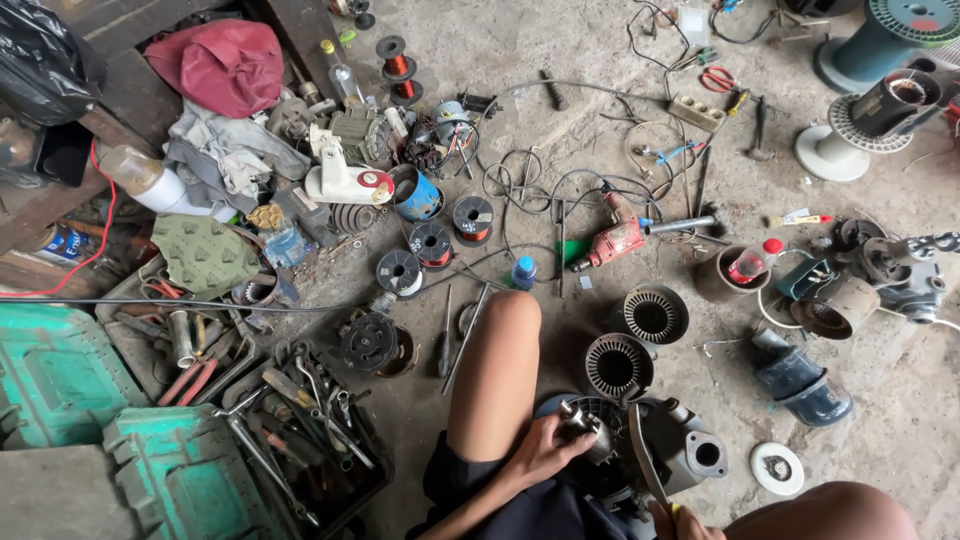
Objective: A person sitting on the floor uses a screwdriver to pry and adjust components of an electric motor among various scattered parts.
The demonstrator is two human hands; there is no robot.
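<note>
Head view, looking down at a person seated on a bare concrete floor (560, 120), knees spread, work held between the legs.

Left hand (545, 450) is closed around the shaft end of a dark grey metal motor housing (660, 450). The housing sits low between the thighs, just in front of the body, likely so the legs can brace it. Right hand (680, 522) is only partly in frame at the bottom edge; it grips the handle of a long thin flat metal tool (640, 450) whose blade runs up across the housing. How far the fingers wrap I cannot tell.

Two round ribbed stator cores (655, 313) lie on the floor just beyond the housing, within arm's reach. A red handheld electric drill (612, 242) lies further out among loose black cables. Spools of copper winding wire (432, 243) stand in a loose cluster near the left knee.

Containers: a black open tray (355, 480) at lower left holds a jumble of spanners, pliers and screwdrivers, piled without order. A grey tray (135, 340) beside it holds red-handled pliers and metal tubes. A small blue tin can (418, 195) stands upright among the spools; contents not visible. Two green plastic crates (60, 370) sit at the far left, lids shut.

A clear plastic bottle with a red cap (752, 264) lies on a rusty metal ring at right.
</note>
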